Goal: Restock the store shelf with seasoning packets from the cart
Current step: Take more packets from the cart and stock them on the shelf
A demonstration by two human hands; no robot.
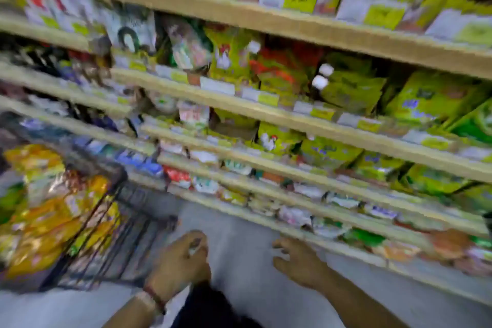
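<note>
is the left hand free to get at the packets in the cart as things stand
Probably yes: the left hand holds no packet I can make out and hangs just right of the cart, whose packets lie heaped and uncovered. Blur hides the fingers.

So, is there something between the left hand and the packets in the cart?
Nothing visible blocks it. The left hand hangs beside the cart, whose wire side lies between at that height, but the yellow packets are piled above the rim, open from above.
</note>
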